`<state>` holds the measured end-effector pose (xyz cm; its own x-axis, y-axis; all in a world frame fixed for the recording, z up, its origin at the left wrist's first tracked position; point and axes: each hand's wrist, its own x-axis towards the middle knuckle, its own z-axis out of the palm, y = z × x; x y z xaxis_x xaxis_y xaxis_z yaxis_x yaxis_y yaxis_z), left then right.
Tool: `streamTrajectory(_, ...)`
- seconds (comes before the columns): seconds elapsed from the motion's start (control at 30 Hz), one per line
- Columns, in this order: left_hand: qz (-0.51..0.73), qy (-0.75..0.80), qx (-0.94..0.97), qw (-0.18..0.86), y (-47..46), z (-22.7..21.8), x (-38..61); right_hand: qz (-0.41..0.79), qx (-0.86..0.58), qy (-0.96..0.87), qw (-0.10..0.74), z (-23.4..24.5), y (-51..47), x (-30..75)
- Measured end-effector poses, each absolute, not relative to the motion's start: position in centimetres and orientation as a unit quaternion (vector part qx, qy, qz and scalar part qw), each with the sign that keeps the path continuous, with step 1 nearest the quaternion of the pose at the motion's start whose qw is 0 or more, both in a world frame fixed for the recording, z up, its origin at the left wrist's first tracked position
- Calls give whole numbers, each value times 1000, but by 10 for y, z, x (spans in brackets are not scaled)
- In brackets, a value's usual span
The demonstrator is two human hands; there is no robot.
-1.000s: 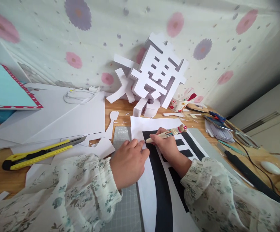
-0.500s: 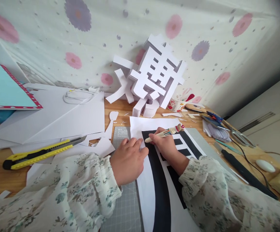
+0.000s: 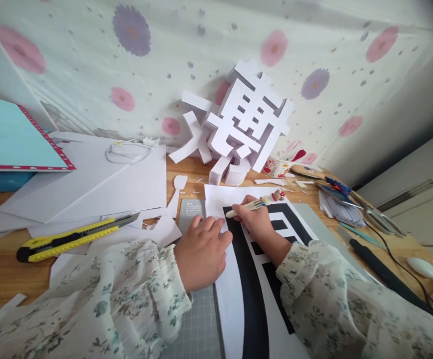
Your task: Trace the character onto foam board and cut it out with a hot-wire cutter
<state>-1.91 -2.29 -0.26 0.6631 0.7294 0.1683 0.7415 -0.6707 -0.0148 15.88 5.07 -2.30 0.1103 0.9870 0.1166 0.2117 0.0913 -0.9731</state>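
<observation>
Your right hand [image 3: 259, 224] grips a cream multicolour pen [image 3: 258, 203], your thumb and fingers pinching it low on its barrel. The pen slants, with its decorated end up to the right and its tip at the upper left corner of a long, curving black stroke [image 3: 252, 294]; whether the tip presses down, you cannot tell from this angle. That stroke is on a white sheet [image 3: 228, 299] in front of you, which lies over a grey cutting mat [image 3: 201, 319]. Your left hand [image 3: 203, 257] rests palm down across the sheet's left edge, fingers loosely extended and slightly spread, holding nothing, the foremost ones just beside the pen tip.

On the wooden surface [image 3: 5, 271] to your left, a yellow-and-black utility knife [image 3: 74, 239] has its blade out and pointing toward the mat, near a pile of large white sheets [image 3: 126, 187] with a white cable [image 3: 128, 154] on top. Beyond your work, white three-dimensional characters [image 3: 244, 117] lean by the flowered wall covering [image 3: 201, 55], with a patterned cup [image 3: 276, 168] beside them. On your right lie a black-handled knife [image 3: 378, 260], scissors [image 3: 384, 222] and a white oval object [image 3: 423, 268].
</observation>
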Motion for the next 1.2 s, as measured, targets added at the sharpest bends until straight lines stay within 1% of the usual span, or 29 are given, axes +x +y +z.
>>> streamTrajectory(0.27, -75, -410, -909, 26, -21, -3, -20, 359, -547, -574, 492, -24, 51, 160)
streamTrajectory(0.47, -72, -411, -909, 13, -20, 0, -20, 371, -543, -575, 486, -21, 48, 160)
streamTrajectory(0.73, -70, -415, -907, 5, -20, 0, -20, 349, -550, -581, 488, -20, 49, 158)
streamTrajectory(0.97, -72, -415, -907, -1, -19, 0, -21, 368, -549, -573, 485, -21, 50, 159)
streamTrajectory(1.2, -65, -416, -907, -5, -19, 1, -20, 355, -550, -579, 486, -19, 51, 157)
